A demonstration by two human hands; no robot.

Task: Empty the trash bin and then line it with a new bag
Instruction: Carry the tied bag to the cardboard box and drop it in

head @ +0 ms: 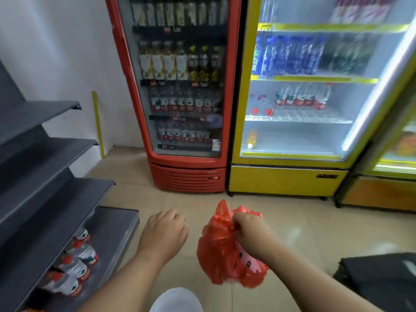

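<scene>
A full red plastic trash bag (221, 251) hangs above the tiled floor in the lower middle of the head view. My right hand (249, 230) grips its gathered neck from above, with the bag's loose top sticking up past my fingers. My left hand (164, 230) hovers to the left of the bag, palm down, fingers slightly spread, holding nothing. A rounded white object (176, 300) shows at the bottom edge between my arms; I cannot tell what it is. No trash bin is clearly visible.
Grey metal shelves (49, 190) stand at the left, with several bottles (74, 264) lying on the lowest one. A red drinks fridge (186, 176) and a yellow fridge (286, 179) stand ahead. A dark object (380, 280) sits at the lower right.
</scene>
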